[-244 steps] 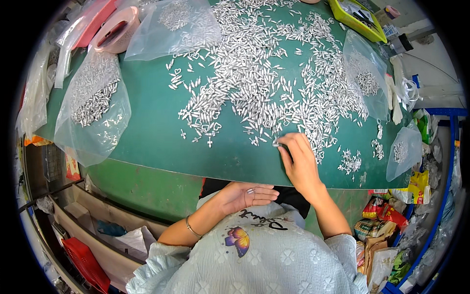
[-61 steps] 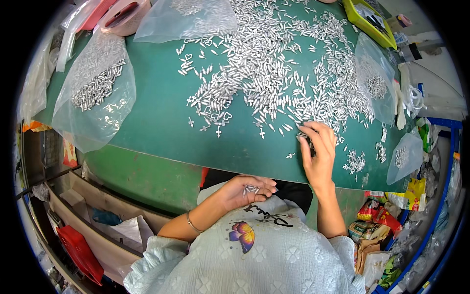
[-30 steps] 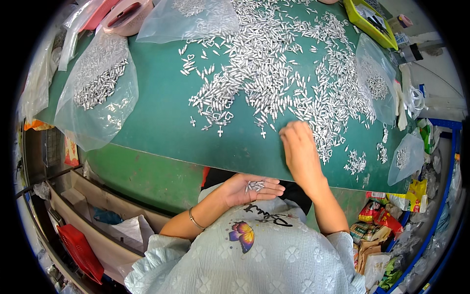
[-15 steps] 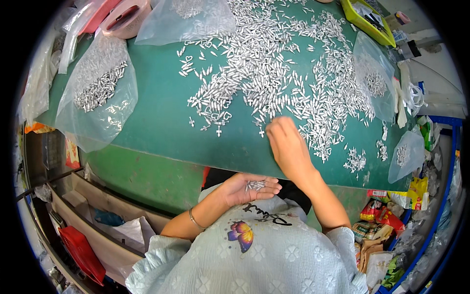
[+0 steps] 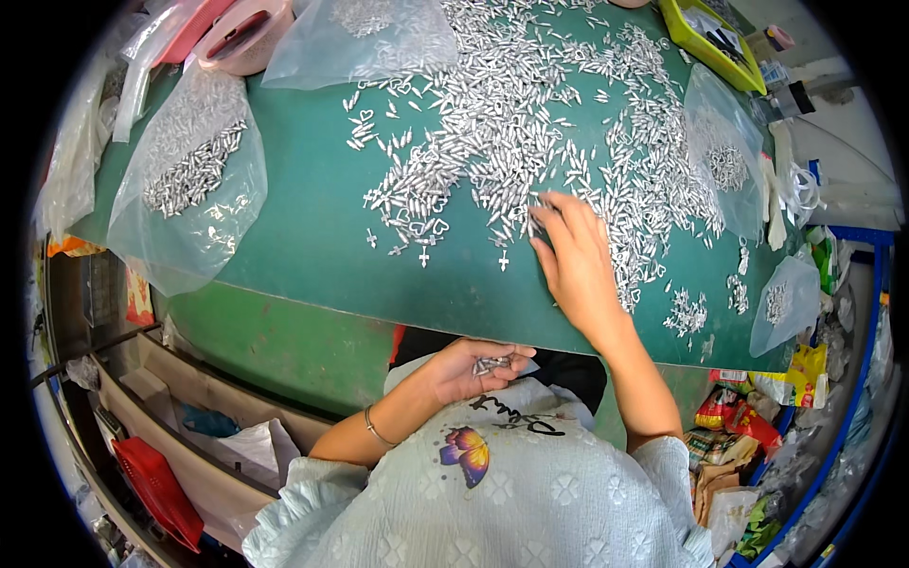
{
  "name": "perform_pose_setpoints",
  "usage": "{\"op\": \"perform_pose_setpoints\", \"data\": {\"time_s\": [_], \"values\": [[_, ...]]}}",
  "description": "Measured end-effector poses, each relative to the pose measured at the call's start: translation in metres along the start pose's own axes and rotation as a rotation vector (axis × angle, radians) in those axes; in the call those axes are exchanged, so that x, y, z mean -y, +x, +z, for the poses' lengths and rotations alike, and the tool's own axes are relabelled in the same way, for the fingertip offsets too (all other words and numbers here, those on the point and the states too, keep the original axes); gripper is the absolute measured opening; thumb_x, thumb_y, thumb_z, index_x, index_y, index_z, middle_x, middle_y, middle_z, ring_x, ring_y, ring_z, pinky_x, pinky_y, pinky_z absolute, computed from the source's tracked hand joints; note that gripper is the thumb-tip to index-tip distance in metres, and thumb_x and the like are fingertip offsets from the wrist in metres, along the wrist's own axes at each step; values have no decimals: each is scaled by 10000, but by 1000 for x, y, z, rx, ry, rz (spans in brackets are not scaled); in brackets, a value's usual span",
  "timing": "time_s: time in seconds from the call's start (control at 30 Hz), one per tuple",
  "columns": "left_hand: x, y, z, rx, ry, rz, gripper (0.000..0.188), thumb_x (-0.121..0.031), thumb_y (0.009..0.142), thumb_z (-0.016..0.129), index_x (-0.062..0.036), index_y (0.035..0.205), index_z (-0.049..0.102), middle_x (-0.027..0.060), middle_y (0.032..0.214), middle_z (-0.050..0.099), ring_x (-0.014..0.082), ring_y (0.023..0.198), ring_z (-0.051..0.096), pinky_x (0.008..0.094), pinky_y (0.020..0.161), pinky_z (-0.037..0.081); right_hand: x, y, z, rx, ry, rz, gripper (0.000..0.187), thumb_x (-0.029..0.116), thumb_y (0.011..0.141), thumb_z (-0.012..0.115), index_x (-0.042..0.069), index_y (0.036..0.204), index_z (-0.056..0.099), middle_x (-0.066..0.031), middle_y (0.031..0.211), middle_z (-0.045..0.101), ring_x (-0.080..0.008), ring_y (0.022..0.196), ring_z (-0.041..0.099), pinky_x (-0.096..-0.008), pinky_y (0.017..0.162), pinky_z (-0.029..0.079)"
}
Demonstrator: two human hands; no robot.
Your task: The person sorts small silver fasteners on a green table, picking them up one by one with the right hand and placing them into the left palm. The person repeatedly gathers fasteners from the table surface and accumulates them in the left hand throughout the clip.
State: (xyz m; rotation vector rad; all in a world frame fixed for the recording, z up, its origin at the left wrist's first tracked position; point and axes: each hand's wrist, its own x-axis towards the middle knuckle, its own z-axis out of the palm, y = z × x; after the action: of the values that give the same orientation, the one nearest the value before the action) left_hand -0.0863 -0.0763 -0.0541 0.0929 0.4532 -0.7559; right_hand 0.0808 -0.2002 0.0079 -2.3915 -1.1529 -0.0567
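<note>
My left hand (image 5: 467,369) is palm up and half curled in front of my body, below the table edge. Several small silver bullet-shaped metal pieces (image 5: 490,364) lie in its palm. Over the near edge of a large spread of similar silver pieces (image 5: 516,114), my right hand (image 5: 573,251) reaches with thumb and fingers apart. Its fingertips touch or almost touch pieces there, and I see nothing held in it. Left of it on the green table lie small silver crosses (image 5: 504,259) and heart-shaped outlines (image 5: 437,227).
Clear plastic bags of silver pieces lie on the table, one at the left (image 5: 194,180) and one at the right (image 5: 724,161). A pink bowl (image 5: 265,43) is at the far left, a yellow-green tray (image 5: 715,47) far right. A small cluster (image 5: 686,312) sits near the right front edge.
My right hand has moved away from me and slightly right, its fingers spreading over the pieces. The fingers of my left hand have curled inward around the pieces.
</note>
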Motion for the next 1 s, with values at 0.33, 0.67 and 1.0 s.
{"op": "perform_pose_setpoints", "data": {"time_s": [0.33, 0.67, 1.0], "values": [[3, 1, -3, -1, 1, 25, 285, -131, 918, 607, 84, 1104, 630, 51, 877, 584, 102, 733, 553, 219, 632, 477, 7, -28, -17, -46, 193, 64, 355, 17, 789, 715, -4, 1132, 628, -150, 1243, 541, -350, 1094, 527, -422, 925, 444], [1, 2, -17, 133, -63, -5, 458, -167, 977, 486, 155, 1303, 478, 280, 1277, 577, 335, 1160, 613, 399, 988, 509, 23, -36, -5, 102, 91, -2, 351, 78, 793, 703, -6, 1125, 626, -127, 1195, 553, -310, 1089, 525, -411, 893, 444], [0, 14, -36, 383, -316, 43, 620, -440, 1025, 343, 62, 1380, 428, 302, 1350, 513, 422, 1247, 534, 545, 1070, 421, 42, -61, -5, 203, 315, -93, 388, 32, 725, 653, -50, 1103, 617, -149, 1110, 553, -310, 1000, 550, -378, 858, 473]]}}
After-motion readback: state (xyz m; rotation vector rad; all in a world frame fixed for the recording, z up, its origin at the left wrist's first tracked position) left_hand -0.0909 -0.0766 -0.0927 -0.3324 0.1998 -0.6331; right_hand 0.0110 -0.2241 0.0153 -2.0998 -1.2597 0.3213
